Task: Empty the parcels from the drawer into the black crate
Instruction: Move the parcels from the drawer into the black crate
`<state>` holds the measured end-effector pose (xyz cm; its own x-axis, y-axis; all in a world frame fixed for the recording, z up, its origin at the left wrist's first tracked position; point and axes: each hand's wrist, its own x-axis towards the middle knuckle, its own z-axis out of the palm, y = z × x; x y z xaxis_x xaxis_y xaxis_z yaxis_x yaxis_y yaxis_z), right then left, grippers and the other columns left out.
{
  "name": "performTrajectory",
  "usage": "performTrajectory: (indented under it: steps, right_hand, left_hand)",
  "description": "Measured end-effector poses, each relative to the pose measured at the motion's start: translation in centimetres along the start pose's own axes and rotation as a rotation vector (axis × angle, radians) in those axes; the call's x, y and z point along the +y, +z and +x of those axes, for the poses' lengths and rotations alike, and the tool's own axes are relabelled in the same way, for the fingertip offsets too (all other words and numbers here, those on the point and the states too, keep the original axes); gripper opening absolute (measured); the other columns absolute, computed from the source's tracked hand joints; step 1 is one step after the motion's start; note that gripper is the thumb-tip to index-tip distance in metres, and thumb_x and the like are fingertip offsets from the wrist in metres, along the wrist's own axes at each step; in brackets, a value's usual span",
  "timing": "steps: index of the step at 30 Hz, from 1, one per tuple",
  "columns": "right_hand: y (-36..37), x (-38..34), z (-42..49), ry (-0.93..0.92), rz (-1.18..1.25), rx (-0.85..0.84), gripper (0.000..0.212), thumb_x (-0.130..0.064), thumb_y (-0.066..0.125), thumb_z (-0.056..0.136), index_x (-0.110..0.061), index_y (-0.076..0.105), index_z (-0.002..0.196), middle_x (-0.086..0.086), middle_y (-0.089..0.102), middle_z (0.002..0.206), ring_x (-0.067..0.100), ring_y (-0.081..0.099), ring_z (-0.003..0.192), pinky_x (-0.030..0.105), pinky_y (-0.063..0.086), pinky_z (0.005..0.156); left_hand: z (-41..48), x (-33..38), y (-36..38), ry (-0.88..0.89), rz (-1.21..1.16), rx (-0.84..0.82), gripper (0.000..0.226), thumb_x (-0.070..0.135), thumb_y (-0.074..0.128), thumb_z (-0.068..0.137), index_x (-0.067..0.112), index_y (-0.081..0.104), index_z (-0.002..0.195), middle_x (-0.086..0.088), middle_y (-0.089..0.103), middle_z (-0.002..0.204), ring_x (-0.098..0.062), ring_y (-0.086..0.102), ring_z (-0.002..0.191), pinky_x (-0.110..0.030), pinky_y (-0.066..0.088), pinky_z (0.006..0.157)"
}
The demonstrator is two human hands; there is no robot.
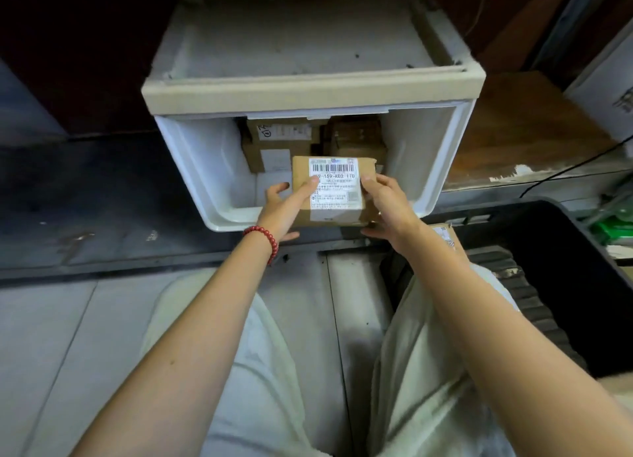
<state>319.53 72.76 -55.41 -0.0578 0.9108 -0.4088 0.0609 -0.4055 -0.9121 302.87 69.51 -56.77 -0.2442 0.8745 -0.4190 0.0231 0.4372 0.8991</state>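
Both of your hands hold one brown parcel just over the front edge of the white drawer, label up. Your left hand grips its left side. Your right hand grips its right side, fingers curled round the edge. The parcel looks almost square. The black crate sits low on your right, so your right hand is nearer and should lead the way. Near the drawer's back edge wait a left parcel and a right parcel.
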Motion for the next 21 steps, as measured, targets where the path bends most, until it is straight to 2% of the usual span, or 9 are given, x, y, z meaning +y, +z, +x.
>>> performTrajectory:
  steps: [2, 4, 6, 9, 11, 13, 17, 19, 21]
  right_hand:
    - [0.0, 0.4, -1.7, -0.027, 0.004, 0.002, 0.029, -0.037, 0.049, 0.096, -0.032, 0.045, 0.123, -0.01, 0.058, 0.107, 0.014, 0.057, 0.094, 0.034, 0.049, 0.07]
    - [0.1, 0.9, -2.9, -0.041, 0.006, 0.006, 0.029, -0.037, 0.051, 0.095, -0.032, 0.046, 0.123, -0.011, 0.059, 0.105, 0.011, 0.057, 0.09, 0.032, 0.049, 0.067]
    - [0.1, 1.6, -3.7, -0.022, 0.01, 0.003, 0.028, -0.037, 0.05, 0.095, -0.032, 0.047, 0.122, -0.007, 0.059, 0.114, 0.015, 0.057, 0.096, 0.034, 0.05, 0.073]
    - [0.3, 2.1, -4.6, 0.042, -0.014, -0.02, 0.03, -0.034, 0.043, 0.097, -0.028, 0.047, 0.126, -0.001, 0.059, 0.121, 0.021, 0.057, 0.105, 0.041, 0.049, 0.083]
    - [0.3, 2.2, -5.0, 0.09, 0.011, -0.046, 0.033, -0.025, 0.037, 0.098, -0.024, 0.047, 0.13, 0.002, 0.059, 0.125, 0.024, 0.056, 0.11, 0.045, 0.049, 0.089]
    - [0.1, 2.0, -5.1, 0.096, 0.044, -0.052, 0.036, -0.016, 0.033, 0.099, -0.022, 0.047, 0.131, 0.003, 0.059, 0.123, 0.023, 0.056, 0.105, 0.047, 0.048, 0.093]
    - [0.0, 1.7, -5.3, 0.04, 0.074, -0.008, 0.031, -0.017, 0.037, 0.101, -0.02, 0.043, 0.131, -0.004, 0.057, 0.105, 0.011, 0.054, 0.084, 0.038, 0.047, 0.076]
    - [-0.1, 1.9, -5.4, 0.004, 0.06, -0.014, 0.029, -0.012, 0.037, 0.1, -0.019, 0.042, 0.128, -0.005, 0.057, 0.099, 0.007, 0.051, 0.079, 0.044, 0.049, 0.085]
    - [-0.2, 2.1, -5.3, -0.039, 0.036, -0.035, 0.027, -0.005, 0.036, 0.1, -0.02, 0.042, 0.121, -0.003, 0.058, 0.097, 0.006, 0.049, 0.077, 0.049, 0.046, 0.095]
  left_hand:
    - [-1.9, -0.6, -0.2, 0.029, 0.026, 0.014, 0.073, 0.063, 0.059, 0.08, 0.031, 0.03, 0.139, -0.002, 0.048, 0.139, -0.025, 0.049, 0.123, -0.044, 0.047, 0.096]
    - [-3.7, -1.1, -0.5, 0.038, 0.031, 0.027, 0.065, 0.06, 0.058, 0.083, 0.031, 0.033, 0.137, 0.0, 0.053, 0.134, -0.024, 0.051, 0.121, -0.046, 0.046, 0.099]
    - [-5.2, -1.3, -0.7, 0.074, 0.011, 0.043, 0.057, 0.056, 0.06, 0.084, 0.033, 0.038, 0.131, 0.003, 0.057, 0.125, -0.017, 0.054, 0.113, -0.04, 0.048, 0.093]
    - [-6.7, -1.8, -0.9, 0.213, 0.052, 0.094, 0.055, 0.049, 0.066, 0.082, 0.034, 0.041, 0.129, 0.007, 0.057, 0.113, -0.004, 0.056, 0.096, -0.024, 0.046, 0.079]
    - [-7.3, -2.2, -0.9, 0.28, 0.094, 0.127, 0.059, 0.046, 0.073, 0.078, 0.037, 0.042, 0.127, 0.008, 0.054, 0.116, -0.008, 0.054, 0.105, -0.021, 0.045, 0.082]
    - [-7.7, -2.6, -0.9, 0.291, 0.097, 0.128, 0.062, 0.043, 0.077, 0.074, 0.04, 0.041, 0.124, 0.009, 0.051, 0.119, -0.011, 0.051, 0.111, -0.025, 0.046, 0.09]
    - [-7.2, -3.0, -0.8, 0.249, 0.078, 0.068, 0.068, 0.03, 0.082, 0.072, 0.041, 0.037, 0.122, 0.007, 0.051, 0.124, -0.013, 0.051, 0.116, -0.03, 0.046, 0.096]
    - [-6.7, -3.3, -0.8, 0.233, 0.091, 0.061, 0.072, 0.024, 0.082, 0.07, 0.038, 0.032, 0.121, 0.003, 0.051, 0.131, -0.016, 0.051, 0.119, -0.035, 0.046, 0.1]
    - [-6.5, -3.4, -0.7, 0.231, 0.115, 0.059, 0.07, 0.014, 0.077, 0.075, 0.034, 0.027, 0.12, 0.002, 0.05, 0.132, -0.016, 0.051, 0.117, -0.032, 0.047, 0.096]
